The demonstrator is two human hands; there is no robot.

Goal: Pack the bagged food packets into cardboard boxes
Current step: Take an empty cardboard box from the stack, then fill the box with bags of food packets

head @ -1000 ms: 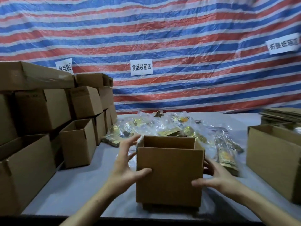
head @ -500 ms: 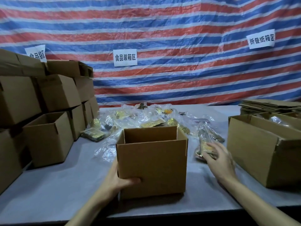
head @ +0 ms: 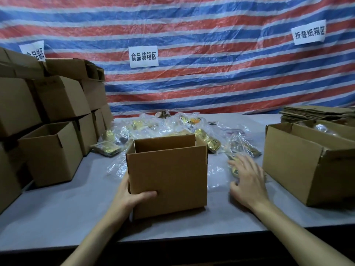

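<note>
Our left hand (head: 132,196) grips the box (head: 169,173) on the desk (head: 57,217), while our nearer right hand (head: 247,181), fingers spread and empty, lies over the bagged packet (head: 234,170) just right of the box.

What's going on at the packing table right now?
A person is packing bagged food at a grey table. The left hand grips the lower left corner of an open cardboard box, thumb on its front face. The right hand, fingers spread, reaches over a bagged packet just right of the box; contact is unclear. More packets lie piled behind the box. Whether anything is in the box cannot be seen.
</note>
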